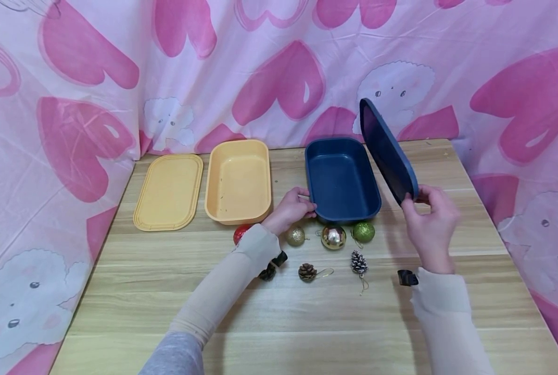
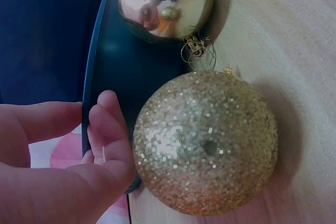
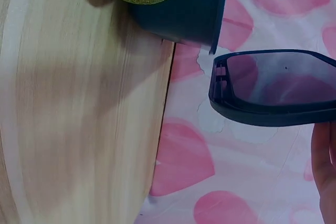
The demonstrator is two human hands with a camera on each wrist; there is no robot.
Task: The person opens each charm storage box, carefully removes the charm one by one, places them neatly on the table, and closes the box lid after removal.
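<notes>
A dark blue box (image 1: 342, 179) stands uncovered on the wooden table. At its near left corner my left hand (image 1: 290, 208) pinches the rim, with fingers on either side of the wall in the left wrist view. My right hand (image 1: 431, 221) grips the near end of the dark blue lid (image 1: 391, 151), which is tilted up on edge to the right of the box. Beside my left hand lies a gold glitter ball (image 2: 207, 142). A shiny gold ball (image 1: 333, 237) and a green glitter ball (image 1: 364, 232) sit along the box's near side.
To the left stand a yellow box (image 1: 238, 182) and its flat yellow lid (image 1: 168, 192). A red ball (image 1: 240, 233) is partly hidden by my left arm. Nearer lie a brown pinecone (image 1: 307, 272), a frosted pinecone (image 1: 358, 262) and a dark one (image 1: 267, 273). A pink curtain (image 1: 279, 78) hangs behind.
</notes>
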